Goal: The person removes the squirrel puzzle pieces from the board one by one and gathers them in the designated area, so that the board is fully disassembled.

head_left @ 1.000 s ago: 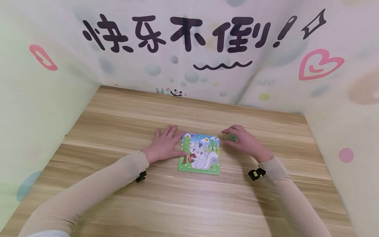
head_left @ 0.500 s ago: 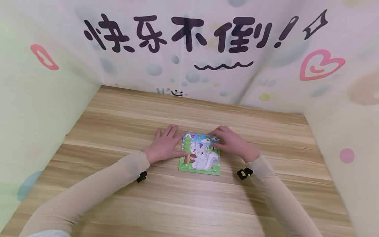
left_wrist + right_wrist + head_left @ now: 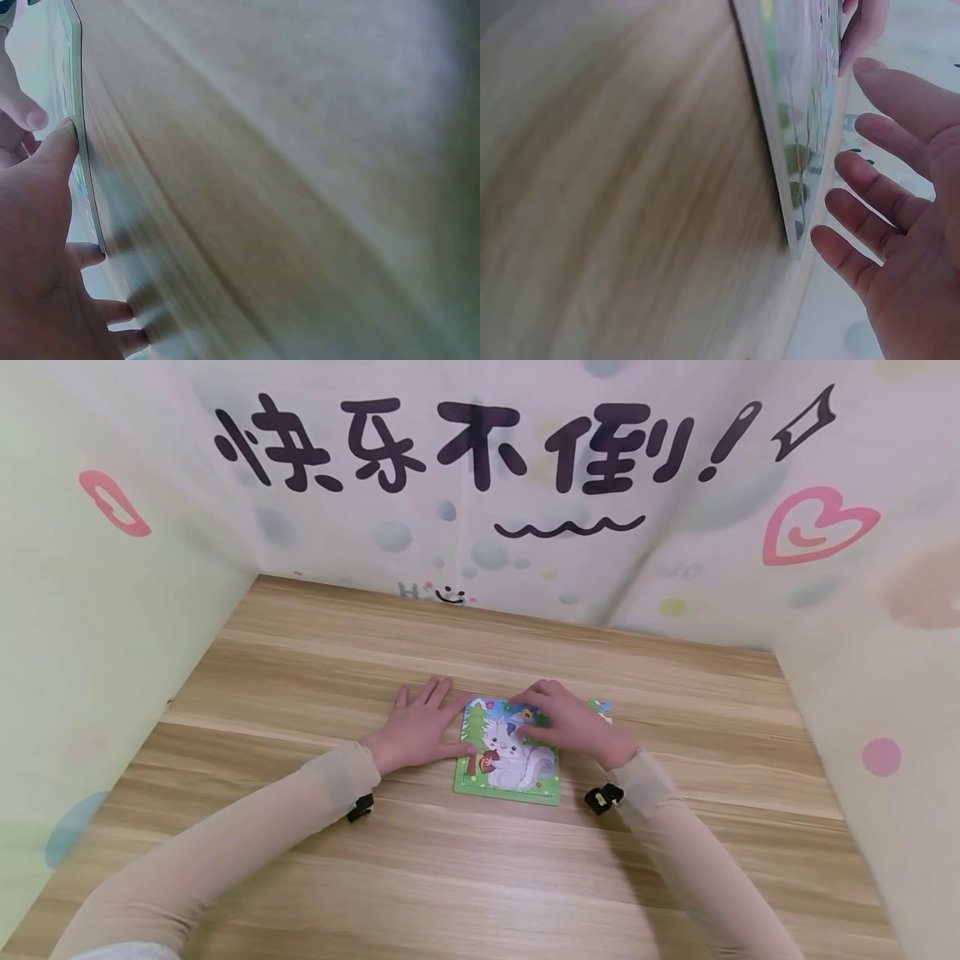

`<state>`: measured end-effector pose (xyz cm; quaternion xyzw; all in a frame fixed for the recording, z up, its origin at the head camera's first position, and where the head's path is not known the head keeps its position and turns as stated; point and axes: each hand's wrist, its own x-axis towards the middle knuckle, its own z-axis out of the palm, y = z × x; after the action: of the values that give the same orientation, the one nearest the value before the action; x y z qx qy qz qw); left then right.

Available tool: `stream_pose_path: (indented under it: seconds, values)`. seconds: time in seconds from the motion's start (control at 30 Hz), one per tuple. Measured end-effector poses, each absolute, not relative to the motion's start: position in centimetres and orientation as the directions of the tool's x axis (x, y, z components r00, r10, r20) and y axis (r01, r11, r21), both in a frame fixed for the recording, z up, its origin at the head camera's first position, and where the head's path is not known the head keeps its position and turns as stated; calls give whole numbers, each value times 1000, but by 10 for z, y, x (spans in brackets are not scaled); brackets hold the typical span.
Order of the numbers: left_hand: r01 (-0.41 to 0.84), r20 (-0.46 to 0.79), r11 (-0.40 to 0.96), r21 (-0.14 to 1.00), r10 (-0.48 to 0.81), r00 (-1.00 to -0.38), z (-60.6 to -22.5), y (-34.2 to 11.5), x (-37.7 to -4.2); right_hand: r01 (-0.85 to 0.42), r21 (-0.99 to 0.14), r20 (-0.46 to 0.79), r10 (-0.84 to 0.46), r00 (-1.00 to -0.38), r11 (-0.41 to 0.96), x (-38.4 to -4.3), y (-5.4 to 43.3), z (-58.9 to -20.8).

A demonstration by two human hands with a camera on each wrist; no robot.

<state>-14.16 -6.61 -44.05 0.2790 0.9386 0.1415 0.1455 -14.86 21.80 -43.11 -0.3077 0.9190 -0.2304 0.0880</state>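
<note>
Eyeballing a squarish puzzle (image 3: 512, 764) | tucked far-right corner just under right hand (image 3: 570, 721) — with fingers parted, nothing in them | touched at left edge by left hand (image 3: 417, 732) — fingers spread

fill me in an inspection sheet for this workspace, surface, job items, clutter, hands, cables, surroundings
surface: wood-grain table
job's things: squirrel puzzle, lying flat, picture side up
clutter: small colourful item beyond the right hand, mostly hidden, cannot tell what
left hand: fingers spread, thumb on the puzzle's left edge
right hand: over the puzzle's upper right, fingers apart, gripping nothing visible
cables: nothing seen
surroundings: pale backdrop with black lettering
</note>
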Motion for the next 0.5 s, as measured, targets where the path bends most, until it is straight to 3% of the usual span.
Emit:
stream_pose_path:
  seconds: [0.5]
  values:
    - [484, -198, 809, 334, 562, -803, -443, -66, -143, -583, -479, -21, -673, -740, 656, -151, 208, -432]
